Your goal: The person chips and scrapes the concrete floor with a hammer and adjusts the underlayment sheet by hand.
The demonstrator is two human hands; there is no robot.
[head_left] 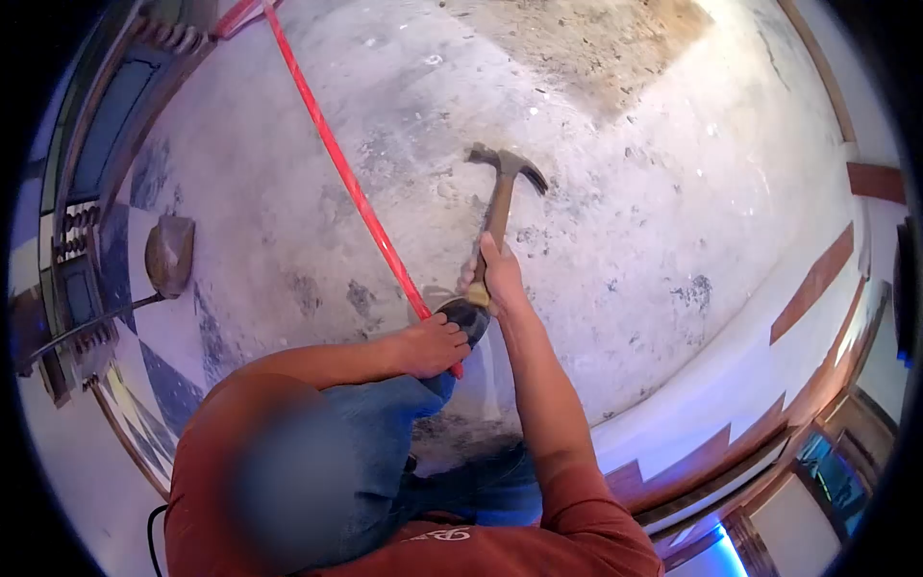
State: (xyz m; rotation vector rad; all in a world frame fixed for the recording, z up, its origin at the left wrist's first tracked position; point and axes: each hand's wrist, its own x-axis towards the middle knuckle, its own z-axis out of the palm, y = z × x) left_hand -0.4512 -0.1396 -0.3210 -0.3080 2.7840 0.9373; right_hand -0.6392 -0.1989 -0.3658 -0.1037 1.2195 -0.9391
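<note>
My right hand (498, 279) is wrapped round the lower part of the wooden handle of a claw hammer (499, 207). The hammer's dark metal head points away from me over the floor. A long red bar (336, 154) runs from the upper left down to my left hand (435, 346), whose fingers are closed over it near its lower end. The bar's tip shows just below that hand, beside my jeans-clad knee. A dark shoe (468, 319) is partly visible between the two hands. At the bar's far end a red crosspiece (238, 15) is cut off by the frame.
The floor (615, 279) is whitish, scuffed and dusty, with a bare brown patch (606, 43) at the top. A shovel (170, 255) lies to the left near blue and white checkered tiles (171, 370). Wooden furniture (115, 125) stands beyond it. Brown-edged white panels (702, 442) line the right.
</note>
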